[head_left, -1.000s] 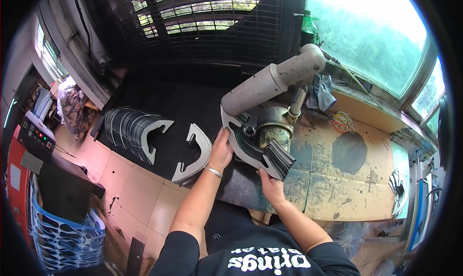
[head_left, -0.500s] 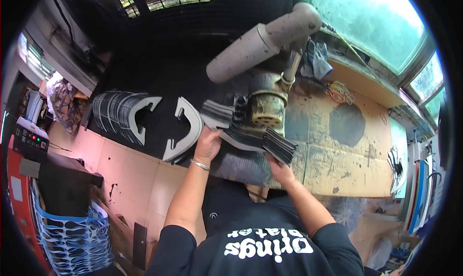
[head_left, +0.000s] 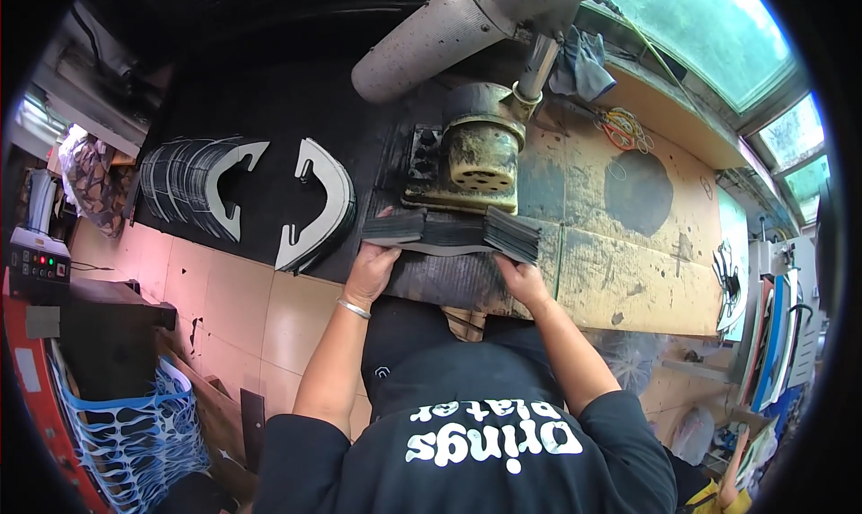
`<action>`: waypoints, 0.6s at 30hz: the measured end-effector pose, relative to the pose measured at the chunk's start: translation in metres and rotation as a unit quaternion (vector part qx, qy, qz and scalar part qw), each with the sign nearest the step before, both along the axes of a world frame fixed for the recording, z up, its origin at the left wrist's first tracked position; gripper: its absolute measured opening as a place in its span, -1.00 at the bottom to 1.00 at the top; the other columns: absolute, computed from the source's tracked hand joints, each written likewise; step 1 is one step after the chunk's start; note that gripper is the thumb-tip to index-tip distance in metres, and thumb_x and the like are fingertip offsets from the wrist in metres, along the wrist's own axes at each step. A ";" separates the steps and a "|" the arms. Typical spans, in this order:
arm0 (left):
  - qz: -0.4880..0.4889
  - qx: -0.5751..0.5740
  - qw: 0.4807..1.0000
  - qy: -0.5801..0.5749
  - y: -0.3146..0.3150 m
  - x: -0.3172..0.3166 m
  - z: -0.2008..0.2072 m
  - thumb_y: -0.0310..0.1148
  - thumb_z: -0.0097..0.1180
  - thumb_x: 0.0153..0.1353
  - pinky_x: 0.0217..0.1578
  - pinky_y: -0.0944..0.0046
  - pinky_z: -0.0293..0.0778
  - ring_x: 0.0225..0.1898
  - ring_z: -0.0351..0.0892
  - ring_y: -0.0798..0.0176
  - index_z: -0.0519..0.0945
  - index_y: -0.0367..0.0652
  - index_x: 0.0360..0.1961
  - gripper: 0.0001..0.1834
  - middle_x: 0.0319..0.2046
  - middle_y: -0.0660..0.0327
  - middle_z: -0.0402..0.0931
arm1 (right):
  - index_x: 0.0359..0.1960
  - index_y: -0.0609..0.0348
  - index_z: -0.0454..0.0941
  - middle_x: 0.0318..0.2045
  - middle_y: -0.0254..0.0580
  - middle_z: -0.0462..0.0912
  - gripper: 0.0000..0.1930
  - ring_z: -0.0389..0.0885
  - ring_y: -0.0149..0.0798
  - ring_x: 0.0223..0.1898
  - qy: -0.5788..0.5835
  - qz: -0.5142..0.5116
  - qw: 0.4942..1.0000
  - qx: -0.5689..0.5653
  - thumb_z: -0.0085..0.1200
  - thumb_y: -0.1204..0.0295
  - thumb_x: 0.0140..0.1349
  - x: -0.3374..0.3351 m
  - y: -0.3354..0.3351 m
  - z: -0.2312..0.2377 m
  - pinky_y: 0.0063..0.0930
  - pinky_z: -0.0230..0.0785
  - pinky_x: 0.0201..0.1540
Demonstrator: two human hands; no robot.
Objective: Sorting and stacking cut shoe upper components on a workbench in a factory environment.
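A stack of dark, curved cut sheets (head_left: 453, 234) with a pale edge is held in both hands over the near edge of the bench. My left hand (head_left: 373, 270) is closed on its left end, and my right hand (head_left: 522, 278) grips the right end from below. Just beyond the stack stands a stained, cream-coloured machine head (head_left: 485, 155) with holes in its face. To the left, a C-shaped stack with a light top (head_left: 337, 204) lies on the black surface. Further left, a longer fanned row of similar pieces (head_left: 184, 186) lies on its side.
A thick grey arm (head_left: 431, 43) spans above the machine. Stained cardboard (head_left: 611, 285) covers the bench on the right, with orange-and-white loops (head_left: 621, 130) at its back. A grey glove (head_left: 584, 65) hangs nearby. At left are a control box (head_left: 40, 261) and blue cut-out mesh (head_left: 135, 424).
The stack, slanting down to the right before, is now nearly level in front of the machine. My left hand has lowered its end. The whole view has shifted somewhat.
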State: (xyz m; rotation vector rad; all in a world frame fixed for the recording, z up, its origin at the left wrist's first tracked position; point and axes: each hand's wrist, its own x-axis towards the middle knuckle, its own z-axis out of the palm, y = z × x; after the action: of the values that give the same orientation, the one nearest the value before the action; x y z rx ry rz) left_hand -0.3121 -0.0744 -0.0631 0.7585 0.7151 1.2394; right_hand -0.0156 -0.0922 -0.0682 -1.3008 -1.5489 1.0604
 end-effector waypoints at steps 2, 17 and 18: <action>0.000 -0.004 1.000 0.013 0.001 0.006 0.003 -0.70 -0.09 0.10 0.31 0.25 0.06 0.24 0.29 0.25 0.13 -0.25 0.36 -0.27 0.18 0.13 0.34 | -0.07 0.34 0.54 -0.14 -0.07 0.66 -0.76 0.58 -0.20 -0.08 0.042 -0.008 0.999 0.018 0.07 0.58 0.23 0.000 0.001 -0.004 -0.39 0.37 0.04; -0.003 0.046 0.985 0.166 0.008 -0.026 0.032 -0.48 0.09 0.27 0.21 0.35 0.19 0.14 0.36 0.33 0.13 -0.30 0.35 -0.34 0.14 0.13 0.38 | -0.07 0.30 0.56 -0.16 -0.12 0.67 -0.77 0.58 -0.30 -0.13 0.080 -0.002 0.995 0.065 0.10 0.59 0.23 -0.004 0.027 -0.005 -0.42 0.41 0.01; -0.005 0.056 0.978 0.202 0.008 -0.028 0.035 -0.48 0.09 0.27 0.20 0.36 0.20 0.13 0.37 0.33 0.13 -0.31 0.35 -0.34 0.12 0.14 0.40 | -0.07 0.30 0.56 -0.16 -0.13 0.67 -0.77 0.58 -0.30 -0.12 0.081 0.005 0.994 0.067 0.10 0.59 0.24 -0.004 0.028 -0.003 -0.42 0.40 0.00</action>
State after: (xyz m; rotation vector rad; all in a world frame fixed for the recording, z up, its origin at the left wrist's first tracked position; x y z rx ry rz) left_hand -0.3397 -0.0660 -0.0279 1.1250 0.9738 1.1341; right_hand -0.0196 -0.0640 -0.0716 -1.0902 -1.4788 1.0243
